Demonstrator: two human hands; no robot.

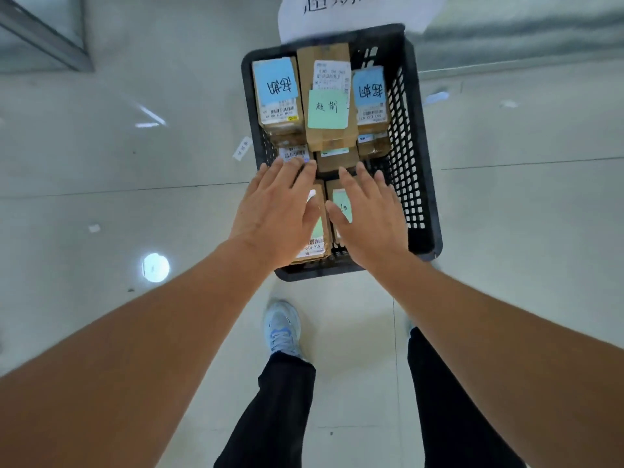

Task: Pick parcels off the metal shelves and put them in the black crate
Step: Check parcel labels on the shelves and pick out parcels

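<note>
A black crate (413, 157) with perforated walls sits on a pale, glossy tiled floor (135, 204) that mirrors ceiling lights. Cardboard parcels (329, 130) fill it, several carrying blue or green notes with handwriting. A white paper sign (354, 15) lies at its far end, and a grey metal frame (44, 38) shows at the upper left. The left hand (273, 211) and right hand (369, 217) hover flat over the near parcels, each grip apart, fingers straight, holding nothing. A pale sneaker (282, 329) stands below.

Both bare arms reach forward and down; left hand (275, 211) and right hand (368, 217) flat, fingers straight (thumbs nearly meeting).
</note>
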